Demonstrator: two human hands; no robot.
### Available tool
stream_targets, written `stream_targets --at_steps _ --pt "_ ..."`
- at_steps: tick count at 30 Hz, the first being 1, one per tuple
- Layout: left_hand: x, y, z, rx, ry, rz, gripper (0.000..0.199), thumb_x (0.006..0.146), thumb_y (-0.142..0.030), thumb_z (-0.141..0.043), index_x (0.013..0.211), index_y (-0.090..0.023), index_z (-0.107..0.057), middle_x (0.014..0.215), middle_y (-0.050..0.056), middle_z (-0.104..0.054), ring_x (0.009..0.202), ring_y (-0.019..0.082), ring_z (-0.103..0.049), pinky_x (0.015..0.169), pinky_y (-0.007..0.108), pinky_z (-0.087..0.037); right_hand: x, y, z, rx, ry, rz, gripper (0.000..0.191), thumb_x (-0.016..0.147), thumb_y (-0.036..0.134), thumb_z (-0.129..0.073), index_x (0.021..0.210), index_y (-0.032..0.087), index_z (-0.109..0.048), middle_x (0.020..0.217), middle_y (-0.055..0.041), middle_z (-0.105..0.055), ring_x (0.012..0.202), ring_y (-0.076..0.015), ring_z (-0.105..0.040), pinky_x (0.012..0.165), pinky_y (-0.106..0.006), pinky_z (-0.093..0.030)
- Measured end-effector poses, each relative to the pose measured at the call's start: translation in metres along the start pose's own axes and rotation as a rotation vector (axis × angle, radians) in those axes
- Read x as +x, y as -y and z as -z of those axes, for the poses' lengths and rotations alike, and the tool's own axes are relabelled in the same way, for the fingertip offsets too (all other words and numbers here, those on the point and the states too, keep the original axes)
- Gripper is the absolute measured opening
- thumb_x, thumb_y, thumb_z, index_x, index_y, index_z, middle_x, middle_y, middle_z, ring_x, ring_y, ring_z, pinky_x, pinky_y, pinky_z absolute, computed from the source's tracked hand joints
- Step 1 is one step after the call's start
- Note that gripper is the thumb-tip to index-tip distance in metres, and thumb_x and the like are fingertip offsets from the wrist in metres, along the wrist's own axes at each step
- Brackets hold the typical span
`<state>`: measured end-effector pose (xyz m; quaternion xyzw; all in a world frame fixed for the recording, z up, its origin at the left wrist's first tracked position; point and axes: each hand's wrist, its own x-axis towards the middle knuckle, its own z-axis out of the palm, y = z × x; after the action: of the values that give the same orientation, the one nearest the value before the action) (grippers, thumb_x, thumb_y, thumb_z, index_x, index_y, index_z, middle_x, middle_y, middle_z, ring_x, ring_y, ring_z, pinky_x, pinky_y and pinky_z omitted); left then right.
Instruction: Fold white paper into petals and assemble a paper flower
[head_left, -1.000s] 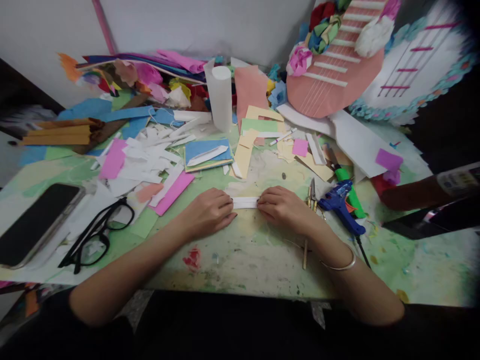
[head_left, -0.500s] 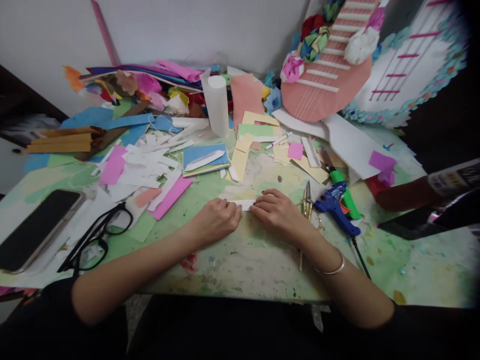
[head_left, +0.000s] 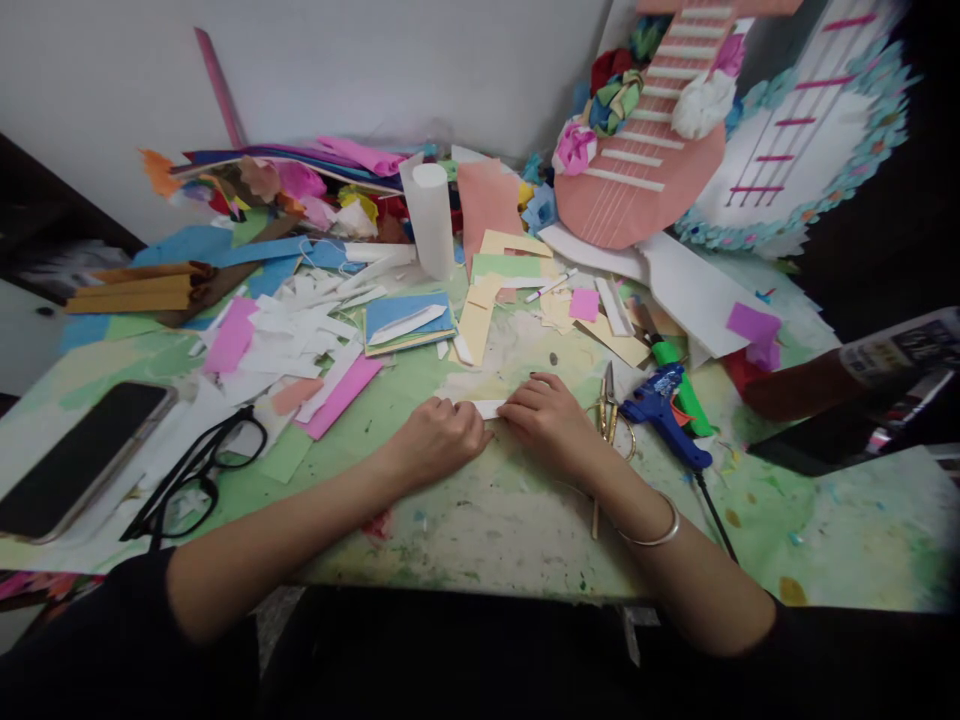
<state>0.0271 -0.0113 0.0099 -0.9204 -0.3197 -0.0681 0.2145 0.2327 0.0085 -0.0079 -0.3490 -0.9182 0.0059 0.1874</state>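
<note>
A narrow white paper strip spans the short gap between my hands, low over the paint-stained table. My left hand is closed on its left end, knuckles up. The right end is pinched in the fingers of my right hand. Most of the strip is hidden under my fingers. Just right of my right hand lie gold-handled scissors, blades pointing away from me. Beside them rests a blue glue gun with a black cord.
Black glasses and a phone lie at the left, near white paper scraps. Behind my hands are a stack of coloured paper and a white paper roll. Paper guitars lean at the back right. A bottle stands far right.
My hands stay close together on the strip, and less of it shows between them. The whole view has shifted slightly.
</note>
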Motion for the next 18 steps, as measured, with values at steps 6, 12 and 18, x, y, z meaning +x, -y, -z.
stream_targets --at_steps 6,12,18 --pt "-0.009 0.005 -0.006 -0.105 -0.049 0.077 0.021 0.088 -0.012 -0.05 0.072 -0.014 -0.064 0.066 0.006 -0.061 0.067 0.02 -0.058 0.076 0.039 -0.05 0.0 -0.011 -0.003 0.323 0.003 -0.194 0.013 0.087 0.015 -0.059 0.088 0.02 -0.071 0.09 -0.0051 -0.068 0.089 -0.0191 -0.055 0.082 -0.035 -0.036" --pt "-0.022 0.024 -0.019 -0.597 -0.133 0.351 0.018 0.09 -0.021 -0.053 0.081 -0.016 -0.068 0.086 0.007 -0.069 0.084 0.02 -0.059 0.08 0.036 -0.048 0.004 -0.011 -0.001 0.372 0.062 -0.341 0.01 0.084 0.013 -0.058 0.085 0.018 -0.067 0.091 -0.0074 -0.063 0.092 -0.0221 -0.05 0.081 -0.036 -0.036" --pt "-0.02 0.039 -0.024 -0.794 0.017 0.545 0.018 0.087 -0.026 -0.055 0.075 -0.017 -0.064 0.087 0.005 -0.063 0.086 0.02 -0.054 0.079 0.035 -0.042 0.01 -0.012 -0.002 0.34 0.056 -0.427 0.008 0.082 0.017 -0.061 0.074 0.017 -0.062 0.086 -0.0071 -0.059 0.086 -0.0222 -0.049 0.08 -0.037 -0.038"
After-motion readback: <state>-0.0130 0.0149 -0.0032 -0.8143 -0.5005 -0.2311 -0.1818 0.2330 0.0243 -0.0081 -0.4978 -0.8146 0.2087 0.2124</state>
